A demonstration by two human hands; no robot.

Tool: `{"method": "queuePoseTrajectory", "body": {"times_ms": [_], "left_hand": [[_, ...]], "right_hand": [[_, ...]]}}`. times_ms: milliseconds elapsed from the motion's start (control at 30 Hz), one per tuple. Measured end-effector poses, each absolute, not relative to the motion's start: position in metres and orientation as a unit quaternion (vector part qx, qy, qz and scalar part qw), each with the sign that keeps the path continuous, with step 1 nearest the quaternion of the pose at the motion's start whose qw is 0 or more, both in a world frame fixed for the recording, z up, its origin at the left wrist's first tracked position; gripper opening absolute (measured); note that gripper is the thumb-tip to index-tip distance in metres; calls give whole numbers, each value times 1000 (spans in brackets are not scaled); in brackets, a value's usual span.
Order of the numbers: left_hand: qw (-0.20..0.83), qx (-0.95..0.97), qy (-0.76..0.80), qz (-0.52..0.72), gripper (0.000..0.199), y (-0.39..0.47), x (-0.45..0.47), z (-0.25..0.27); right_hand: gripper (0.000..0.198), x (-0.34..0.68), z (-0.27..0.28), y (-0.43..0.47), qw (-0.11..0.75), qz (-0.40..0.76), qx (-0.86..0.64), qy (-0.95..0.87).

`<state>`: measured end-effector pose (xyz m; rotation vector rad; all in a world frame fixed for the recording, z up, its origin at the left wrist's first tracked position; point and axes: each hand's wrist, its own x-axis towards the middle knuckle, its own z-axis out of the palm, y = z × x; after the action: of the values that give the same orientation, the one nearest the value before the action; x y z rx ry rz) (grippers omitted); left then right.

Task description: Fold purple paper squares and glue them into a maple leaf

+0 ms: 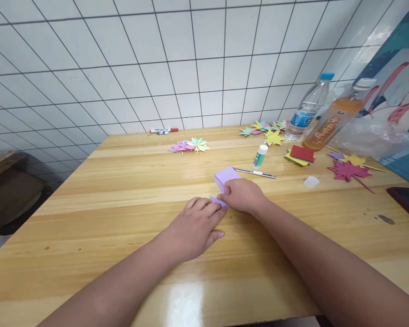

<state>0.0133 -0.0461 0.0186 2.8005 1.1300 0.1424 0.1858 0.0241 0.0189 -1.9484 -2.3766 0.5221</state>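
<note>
My left hand point(200, 225) lies on the table with its fingers stretched out and thumb apart. Its fingertips press on a small folded piece of purple paper point(215, 200). My right hand point(243, 194) is closed, its fingers curled at the near edge of a squarish purple paper point(227, 174) and reaching down to the small folded piece. How the two purple parts join is hidden under my right fingers. Just beyond the right hand lies a slim silver pen-like tool point(255, 172). A white-capped glue stick point(260, 156) stands behind it.
Paper leaves lie at the back point(198, 145), back right point(273, 137) and right point(350, 170). Red and yellow paper squares point(301, 154) sit before a water bottle point(305, 111) and an orange drink bottle point(337, 118). There are markers point(164, 130), a translucent cap point(311, 181) and a dark device point(407, 202).
</note>
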Motion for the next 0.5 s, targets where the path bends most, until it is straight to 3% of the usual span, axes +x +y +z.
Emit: {"method": "queuePoseTrajectory", "body": {"times_ms": [200, 367, 500], "left_hand": [[59, 926, 369, 60, 44, -44, 13, 19], [70, 928, 359, 79, 36, -39, 10, 21], [82, 917, 371, 120, 31, -30, 0, 26]], "right_hand": [[30, 182, 16, 28, 16, 152, -630, -762], [33, 203, 12, 24, 111, 211, -551, -799], [11, 215, 10, 22, 154, 301, -428, -838]]}}
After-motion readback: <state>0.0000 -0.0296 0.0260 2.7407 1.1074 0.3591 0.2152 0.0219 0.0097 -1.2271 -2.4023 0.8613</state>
